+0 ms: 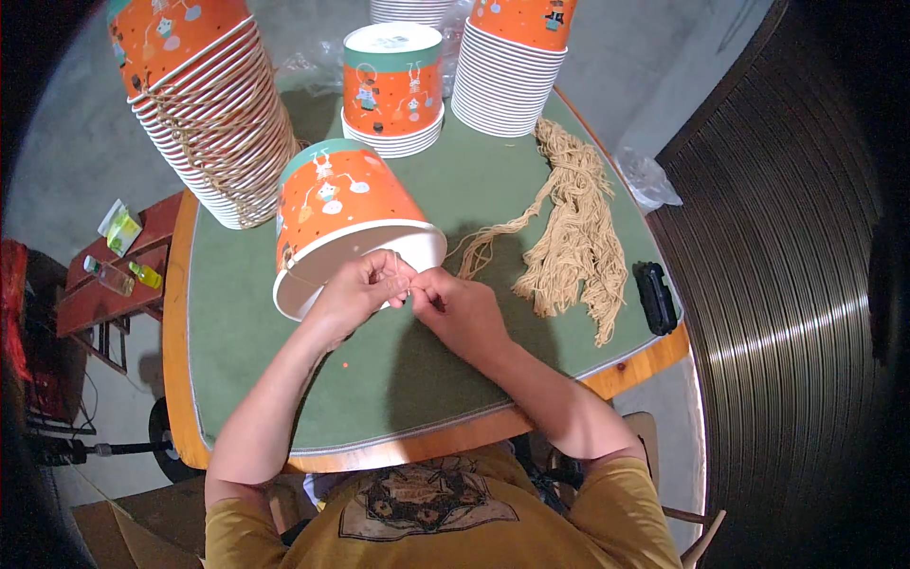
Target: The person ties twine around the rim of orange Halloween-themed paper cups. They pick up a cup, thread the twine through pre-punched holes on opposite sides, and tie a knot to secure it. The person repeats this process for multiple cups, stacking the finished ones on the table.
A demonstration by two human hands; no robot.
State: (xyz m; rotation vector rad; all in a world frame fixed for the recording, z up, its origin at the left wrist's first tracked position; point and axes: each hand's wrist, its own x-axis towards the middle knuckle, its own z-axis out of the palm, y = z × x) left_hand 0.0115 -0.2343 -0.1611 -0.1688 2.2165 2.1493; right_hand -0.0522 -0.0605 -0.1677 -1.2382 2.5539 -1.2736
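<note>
A large orange paper bucket with a teal base lies tilted on the table, its white-rimmed mouth facing me. My left hand is at the lower edge of that mouth, thumb and fingers pinched on a thin tan cord. Close against it, my right hand pinches the same cord, the fingertips of both hands nearly touching. Most of the held cord is hidden by my fingers. To the right of my hands lies a loose bundle of tan cords, with a few strands trailing toward the bucket.
A tall stack of nested buckets draped with cords stands at the left. Further back are a short upside-down stack and another tall stack. A black case lies near the right edge of the green-covered table. Bottles sit on a red stool.
</note>
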